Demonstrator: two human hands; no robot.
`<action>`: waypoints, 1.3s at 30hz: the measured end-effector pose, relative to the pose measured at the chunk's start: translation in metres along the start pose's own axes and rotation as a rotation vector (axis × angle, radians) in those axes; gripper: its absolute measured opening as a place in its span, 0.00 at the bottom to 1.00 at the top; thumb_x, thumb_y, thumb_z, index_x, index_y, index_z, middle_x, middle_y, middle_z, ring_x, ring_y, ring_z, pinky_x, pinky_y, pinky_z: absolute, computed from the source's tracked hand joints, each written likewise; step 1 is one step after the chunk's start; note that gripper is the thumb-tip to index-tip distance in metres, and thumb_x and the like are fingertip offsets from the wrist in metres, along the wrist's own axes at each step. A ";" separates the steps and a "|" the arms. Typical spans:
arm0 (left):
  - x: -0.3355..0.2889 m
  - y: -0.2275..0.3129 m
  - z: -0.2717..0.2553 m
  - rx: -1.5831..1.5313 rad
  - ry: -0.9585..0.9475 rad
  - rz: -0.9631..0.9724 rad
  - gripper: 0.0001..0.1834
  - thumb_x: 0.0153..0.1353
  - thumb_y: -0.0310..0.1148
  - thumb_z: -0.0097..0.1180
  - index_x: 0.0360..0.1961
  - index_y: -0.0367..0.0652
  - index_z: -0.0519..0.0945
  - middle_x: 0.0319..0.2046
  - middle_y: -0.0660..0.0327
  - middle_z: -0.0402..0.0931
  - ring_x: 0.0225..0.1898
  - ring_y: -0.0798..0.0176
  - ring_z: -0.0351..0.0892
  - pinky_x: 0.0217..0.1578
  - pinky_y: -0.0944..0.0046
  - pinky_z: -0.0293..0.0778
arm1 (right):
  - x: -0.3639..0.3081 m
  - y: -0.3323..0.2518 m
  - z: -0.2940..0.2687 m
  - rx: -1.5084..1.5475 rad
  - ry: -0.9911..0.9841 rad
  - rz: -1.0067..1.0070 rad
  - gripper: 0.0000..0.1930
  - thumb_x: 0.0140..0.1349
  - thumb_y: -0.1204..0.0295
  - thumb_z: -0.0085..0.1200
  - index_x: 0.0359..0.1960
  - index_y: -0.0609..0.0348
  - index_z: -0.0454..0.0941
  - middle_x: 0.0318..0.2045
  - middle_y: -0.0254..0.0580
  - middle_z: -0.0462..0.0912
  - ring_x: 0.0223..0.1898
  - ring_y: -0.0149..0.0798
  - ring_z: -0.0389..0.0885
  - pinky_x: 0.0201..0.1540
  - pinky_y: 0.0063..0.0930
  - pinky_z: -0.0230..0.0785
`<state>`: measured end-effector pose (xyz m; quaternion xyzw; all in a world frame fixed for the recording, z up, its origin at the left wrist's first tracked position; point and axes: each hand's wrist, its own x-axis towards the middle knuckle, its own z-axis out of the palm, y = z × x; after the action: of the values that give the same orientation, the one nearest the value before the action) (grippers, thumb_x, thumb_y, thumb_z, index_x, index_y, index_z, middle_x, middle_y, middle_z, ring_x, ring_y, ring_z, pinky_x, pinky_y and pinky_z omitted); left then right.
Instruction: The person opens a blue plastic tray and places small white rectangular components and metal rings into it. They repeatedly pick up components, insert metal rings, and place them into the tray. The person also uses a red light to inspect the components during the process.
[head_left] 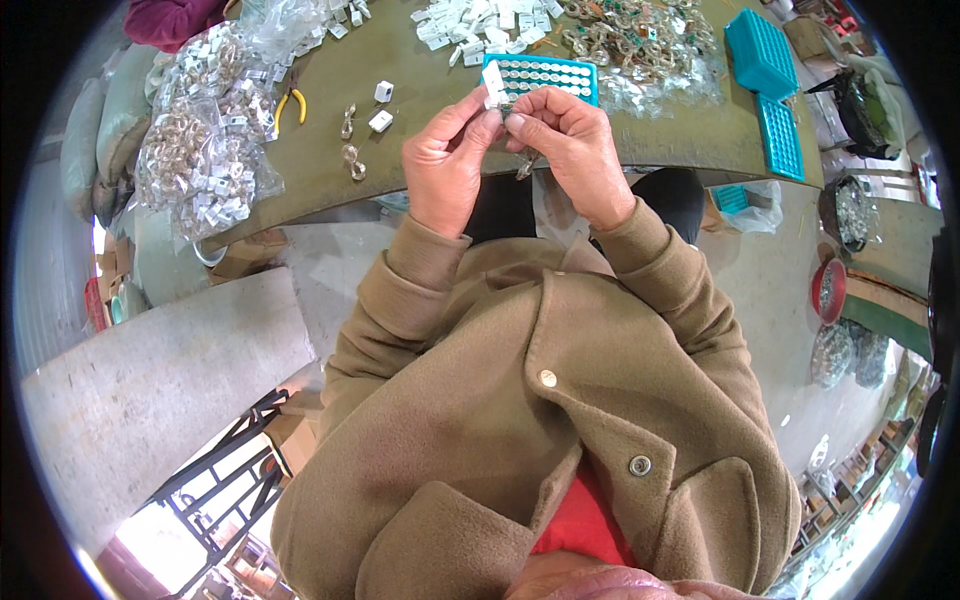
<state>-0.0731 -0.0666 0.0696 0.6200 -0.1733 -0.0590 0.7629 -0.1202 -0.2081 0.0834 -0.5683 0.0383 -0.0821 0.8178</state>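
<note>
My left hand (445,165) pinches a small white plastic housing (493,84) between thumb and fingers, raised above the table's near edge. Close against it, my right hand (578,150) is closed with thumb and forefinger on a thin clear wire, and a bundled coil of it (526,166) dangles below. Just behind my fingers lies a teal tray (594,88) with rows of round white pieces. To the left rest two white housings, one (380,121) nearer than the other (383,91), and two coiled wire bundles, the nearer one (354,162) by the table edge.
Yellow-handled pliers (291,108) lie left, beside a big heap of bagged wired parts (205,150). White housings (485,25) and tangled wire coils (640,40) are piled at the back. Teal trays (760,50) stand at the right. A person's purple sleeve (170,20) shows far left.
</note>
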 end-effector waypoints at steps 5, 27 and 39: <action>-0.004 0.000 0.006 0.172 -0.025 0.077 0.16 0.67 0.24 0.55 0.55 0.33 0.78 0.40 0.60 0.81 0.38 0.72 0.80 0.41 0.70 0.79 | 0.006 -0.001 -0.003 -0.193 0.025 -0.039 0.04 0.60 0.79 0.56 0.34 0.68 0.79 0.29 0.34 0.82 0.29 0.25 0.80 0.33 0.17 0.73; 0.002 0.022 -0.018 -0.288 0.012 -0.588 0.15 0.68 0.34 0.53 0.50 0.38 0.80 0.41 0.64 0.83 0.27 0.80 0.74 0.22 0.79 0.62 | -0.002 0.008 -0.001 -0.277 0.016 -0.131 0.07 0.60 0.82 0.52 0.38 0.59 0.74 0.26 0.26 0.75 0.26 0.16 0.66 0.27 0.13 0.59; 0.002 0.016 -0.026 -0.622 0.105 -0.776 0.16 0.70 0.33 0.51 0.54 0.36 0.74 0.47 0.56 0.81 0.21 0.87 0.67 0.16 0.84 0.59 | -0.011 0.015 0.002 -0.477 -0.052 -0.263 0.07 0.60 0.84 0.51 0.34 0.58 0.70 0.28 0.27 0.70 0.28 0.20 0.66 0.30 0.16 0.62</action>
<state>-0.0647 -0.0400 0.0806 0.3841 0.1346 -0.3560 0.8412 -0.1290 -0.1988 0.0698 -0.7468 -0.0386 -0.1618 0.6439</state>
